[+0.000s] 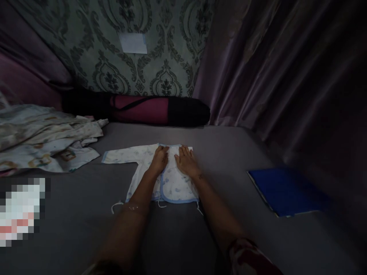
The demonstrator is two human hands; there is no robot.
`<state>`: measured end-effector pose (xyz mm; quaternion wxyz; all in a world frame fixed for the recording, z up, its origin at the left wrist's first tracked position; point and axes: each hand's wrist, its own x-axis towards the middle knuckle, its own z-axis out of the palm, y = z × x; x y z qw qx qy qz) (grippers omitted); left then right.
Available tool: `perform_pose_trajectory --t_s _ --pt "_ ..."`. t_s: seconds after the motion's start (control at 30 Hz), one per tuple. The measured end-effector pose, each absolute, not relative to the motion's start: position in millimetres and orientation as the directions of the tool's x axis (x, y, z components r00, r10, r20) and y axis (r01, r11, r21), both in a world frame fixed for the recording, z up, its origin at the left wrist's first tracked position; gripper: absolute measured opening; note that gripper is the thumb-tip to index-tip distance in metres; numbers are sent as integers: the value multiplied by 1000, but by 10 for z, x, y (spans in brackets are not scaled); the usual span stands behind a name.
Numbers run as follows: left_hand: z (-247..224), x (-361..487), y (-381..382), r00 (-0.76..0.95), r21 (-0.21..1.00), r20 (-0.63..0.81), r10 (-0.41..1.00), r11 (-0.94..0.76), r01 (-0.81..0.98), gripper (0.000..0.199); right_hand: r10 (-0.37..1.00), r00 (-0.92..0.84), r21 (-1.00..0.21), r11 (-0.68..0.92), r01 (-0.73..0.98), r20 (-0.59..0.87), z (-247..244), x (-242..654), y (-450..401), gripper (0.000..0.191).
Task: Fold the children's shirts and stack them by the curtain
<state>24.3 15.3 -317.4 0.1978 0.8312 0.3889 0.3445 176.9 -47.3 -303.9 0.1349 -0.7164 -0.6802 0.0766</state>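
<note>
A small white baby shirt (177, 187) with light blue trim, blue prints and tie strings lies spread on the grey sheet in front of me. Its left-hand sleeve (123, 154) stretches out straight; the other sleeve is not seen sticking out and seems tucked in at the right side. At the neckline my left hand (159, 159) has its fingers curled together on the fabric, close to the blue collar edge. My right hand (187, 161) rests flat on the upper right part of the shirt, fingers stretched out and slightly apart.
Crumpled printed cloth (51, 137) is heaped at the left. A long black and magenta bag (140, 109) lies along the patterned wall. To the right sits a flat blue folder-like item (286, 191), beside purple curtains (237, 68). A pixelated patch covers something at the lower left.
</note>
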Motion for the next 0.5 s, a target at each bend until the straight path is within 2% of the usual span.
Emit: perform_pose_trajectory --t_s 0.13,0.27,0.5 --pt "-3242 250 193 455 587 401 795 -605 539 39 991 93 -280 -63 958 93 -3068 1763 -465 62" --pt "-3250 271 203 458 545 330 825 -563 621 41 977 190 -291 -156 944 92 -3082 1767 -456 65" --pt "-3143 291 92 329 378 215 920 -389 840 35 942 324 -304 -286 909 85 -3110 1785 -450 72"
